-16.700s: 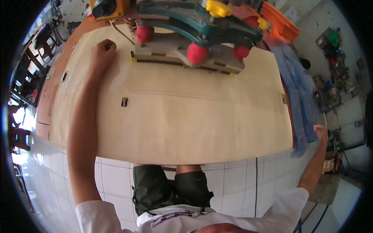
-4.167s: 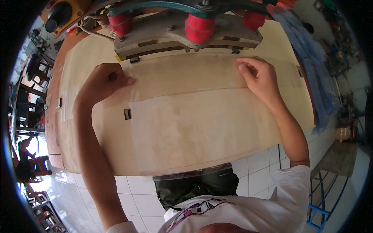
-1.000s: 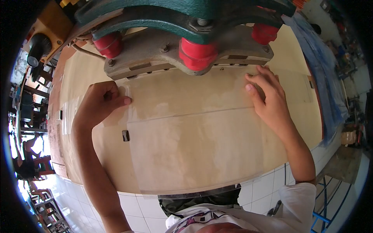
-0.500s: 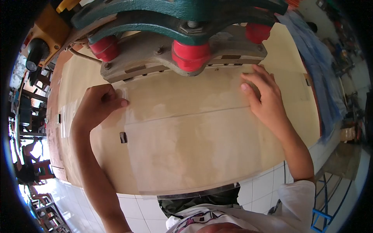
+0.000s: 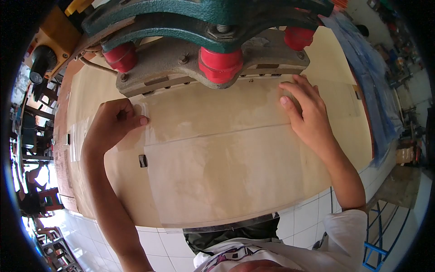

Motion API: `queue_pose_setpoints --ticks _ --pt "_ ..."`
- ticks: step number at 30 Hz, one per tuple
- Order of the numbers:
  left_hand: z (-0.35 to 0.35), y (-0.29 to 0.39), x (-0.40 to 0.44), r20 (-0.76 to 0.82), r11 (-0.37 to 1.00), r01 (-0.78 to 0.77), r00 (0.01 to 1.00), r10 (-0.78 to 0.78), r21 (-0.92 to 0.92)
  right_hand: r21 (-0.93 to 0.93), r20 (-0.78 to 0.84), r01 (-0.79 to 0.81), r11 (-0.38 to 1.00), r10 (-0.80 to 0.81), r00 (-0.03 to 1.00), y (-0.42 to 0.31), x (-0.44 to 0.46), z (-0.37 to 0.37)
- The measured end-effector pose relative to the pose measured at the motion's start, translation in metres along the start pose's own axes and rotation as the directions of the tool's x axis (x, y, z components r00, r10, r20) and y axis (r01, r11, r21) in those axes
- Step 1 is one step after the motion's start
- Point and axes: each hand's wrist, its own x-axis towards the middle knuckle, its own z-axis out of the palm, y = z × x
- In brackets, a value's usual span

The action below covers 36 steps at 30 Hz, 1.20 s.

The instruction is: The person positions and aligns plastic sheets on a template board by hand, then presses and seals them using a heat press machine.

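Note:
A clear plastic sheet [image 5: 226, 177] lies over the pale tabletop [image 5: 124, 174], with a seam or fold running across it. My left hand [image 5: 112, 123] rests at the sheet's left edge, fingers curled in and thumb stretched towards that edge. Whether anything is pinched under those fingers is hidden. On the right side, my right hand [image 5: 309, 106] touches the sheet with its fingertips, thumb and fingers apart and bent. Just beyond both hands is a metal press bar [image 5: 158, 65] with red insulators [image 5: 220, 63] under a green machine frame [image 5: 181, 34].
A small black piece [image 5: 143, 161] sits left of the sheet. Blue plastic sheeting [image 5: 369, 81] hangs at the table's right side. A yellow unit with a black knob [image 5: 43, 59] stands at upper left. Blue metal framing [image 5: 376, 254] is at lower right, on the tiled floor.
Both hands and the sheet keep practically the same places. The whole view has shifted very slightly.

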Motion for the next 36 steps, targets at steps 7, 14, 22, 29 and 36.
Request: queue_pose_setpoints --ticks 7,14,22,29,36 --pt "-0.0007 -0.0001 0.0001 0.005 1.000 0.006 1.000 -0.006 0.006 -0.006 0.003 -0.003 1.000 0.003 1.000 0.0016 -0.0002 0.0009" --pt "-0.0017 0.0007 -0.0004 0.001 1.000 -0.008 1.000 0.008 0.005 0.002 0.015 -0.018 1.000 0.018 1.000 0.0019 0.0004 0.0007" --pt "-0.0014 -0.0048 0.0012 0.027 1.000 -0.003 1.000 0.003 -0.007 -0.005 0.023 -0.032 0.999 0.032 0.999 0.0017 0.0005 0.0002" --pt "-0.0020 -0.0026 0.0013 0.020 1.000 -0.018 1.000 0.017 0.024 0.011 0.026 -0.029 1.000 0.029 0.999 0.0022 0.0018 -0.0017" --pt "-0.0016 -0.0058 0.0011 0.028 1.000 -0.004 1.000 0.004 -0.020 0.026 0.029 -0.037 0.999 0.036 0.999 0.0018 0.0023 -0.0017"
